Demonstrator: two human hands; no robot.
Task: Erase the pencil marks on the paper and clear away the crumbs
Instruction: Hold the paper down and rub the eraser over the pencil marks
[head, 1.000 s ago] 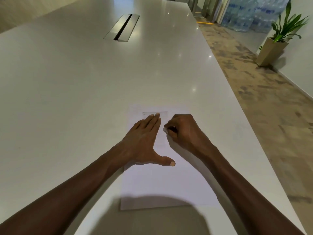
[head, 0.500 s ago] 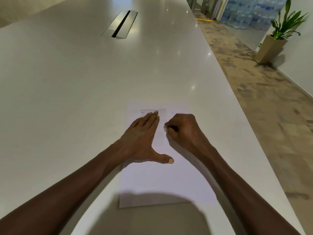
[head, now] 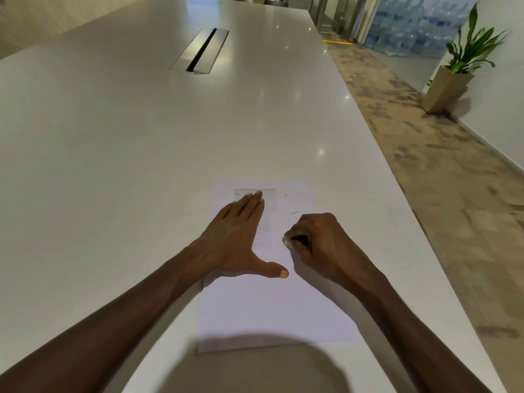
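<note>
A white sheet of paper [head: 272, 304] is laid flat on the near part of the long pale worktop [head: 113, 154], its long side running away from the viewer and its near edge crossed by a shadow. A faint rectangular outline [head: 268, 194] is seen near the far end of the sheet, and a short curved pencil mark [head: 294, 213] with a smaller tick [head: 285, 195] beyond it lies just to the right of that outline. The left hand [head: 238, 239] is pressed flat on the sheet's left half, fingers straight and together over the outline, thumb spread wide toward the right. The right hand [head: 317, 242] is clenched over the sheet's right half, just short of the curved mark; something small and pale is pinched at its fingertips [head: 287, 241], but what it is cannot be told. A metal cable slot [head: 200, 49] is set into the worktop farther off. To the right, a patterned carpet [head: 425, 154], a potted plant [head: 459, 69] by the wall and stacked water bottles [head: 408, 26] are seen.
</note>
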